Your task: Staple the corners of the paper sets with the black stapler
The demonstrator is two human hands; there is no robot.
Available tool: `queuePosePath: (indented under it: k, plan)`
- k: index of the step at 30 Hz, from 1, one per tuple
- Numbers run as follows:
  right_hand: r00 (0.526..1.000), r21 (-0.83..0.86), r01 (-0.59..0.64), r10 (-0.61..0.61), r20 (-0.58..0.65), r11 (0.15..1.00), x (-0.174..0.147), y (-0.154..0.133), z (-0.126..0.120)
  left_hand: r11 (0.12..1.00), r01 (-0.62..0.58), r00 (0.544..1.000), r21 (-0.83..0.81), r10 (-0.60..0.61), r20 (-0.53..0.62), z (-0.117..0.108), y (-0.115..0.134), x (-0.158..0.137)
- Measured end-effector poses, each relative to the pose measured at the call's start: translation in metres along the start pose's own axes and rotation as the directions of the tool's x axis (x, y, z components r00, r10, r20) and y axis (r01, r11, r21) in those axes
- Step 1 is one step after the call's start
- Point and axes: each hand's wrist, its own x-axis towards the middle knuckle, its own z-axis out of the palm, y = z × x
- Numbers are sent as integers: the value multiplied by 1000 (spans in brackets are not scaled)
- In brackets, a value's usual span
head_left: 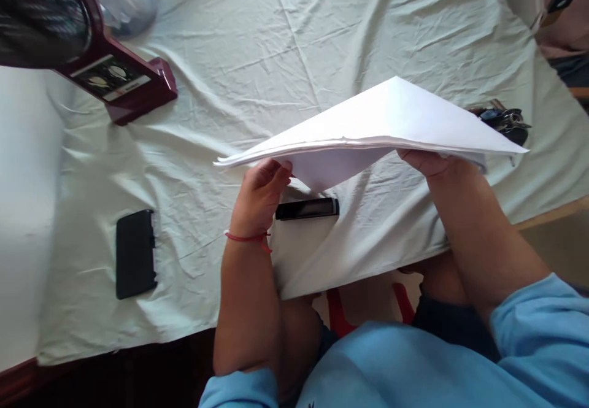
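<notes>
A stack of white paper sheets [359,116] is held up over the cloth, bent so that a corner hangs down in the middle. My left hand [267,184] grips its left underside, thumb and fingers closed at the near edge. My right hand [427,162] holds the sheets from below on the right; most of its fingers are hidden behind the paper. A black stapler-like object [307,209] lies on the cloth just right of my left wrist, under the hanging corner. Around that wrist is a red string bracelet [248,236].
A pale wrinkled cloth [221,76] covers the table. To the left lies a black phone case [135,254]. A dark red fan [133,83] stands at the upper left beside a plastic bag [124,3]. Keys [506,123] lie partly behind the paper on the right.
</notes>
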Motion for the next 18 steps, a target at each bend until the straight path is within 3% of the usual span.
queuePosePath:
  k: [4, 9, 13, 18]
  plan:
    - [986, 124, -138, 148, -72, 983, -5, -24, 13, 995, -4, 994, -104, -7, -107, 0, -4, 2]
    - [990, 79, -126, 131, -55, 989, -8, -26, 14, 969, -53, 954, -241, -22, -299, -4, -16, 11]
    - [990, -3, -140, 140, -19, 990, -4, -14, 11, 966, -87, 945, -243, 2, -328, -7, -23, 13]
    - [992, 58, -113, 115, -41, 992, -1, -18, 10, 967, -35, 954, -254, -44, -297, -3, -12, 7]
